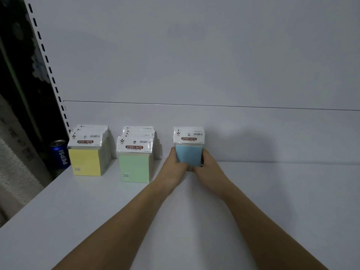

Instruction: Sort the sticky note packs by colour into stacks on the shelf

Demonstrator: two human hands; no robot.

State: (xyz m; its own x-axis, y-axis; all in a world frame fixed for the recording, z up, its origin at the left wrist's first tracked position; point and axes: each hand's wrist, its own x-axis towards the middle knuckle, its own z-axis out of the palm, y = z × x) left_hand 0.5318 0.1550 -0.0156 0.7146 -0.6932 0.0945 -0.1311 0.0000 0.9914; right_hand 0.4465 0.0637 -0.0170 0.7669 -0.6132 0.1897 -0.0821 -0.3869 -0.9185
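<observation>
Both hands close a two-sided grip on the blue sticky note packs (188, 152), the left hand (176, 165) pressed to the left edge and the right hand (206, 166) to the right edge, fingers curled round the lower corners so that neither hand is open or empty. Held between the palms, the blue packs stand upright at the back of the shelf (272, 201), against or just in front of the rear panel; from this angle it is hard to say whether the bottom edge rests on the shelf or is lifted slightly clear of it. Left of the grip stands the green stack (134, 162), and farther left again the yellow stack (87, 154), each a row of upright packs with white header cards showing one behind another. Beyond the yellow stack, off the shelf's left end, a blue Pepsi can (60, 153) sits apart from the job. No loose packs show elsewhere on the shelf, so the sorting looks close to finished, with the blue stack being squared up as the third colour group. Judged from this, the next move calls for an even squeeze to align the header cards, then both hands letting go together so the upright packs do not topple forward.
</observation>
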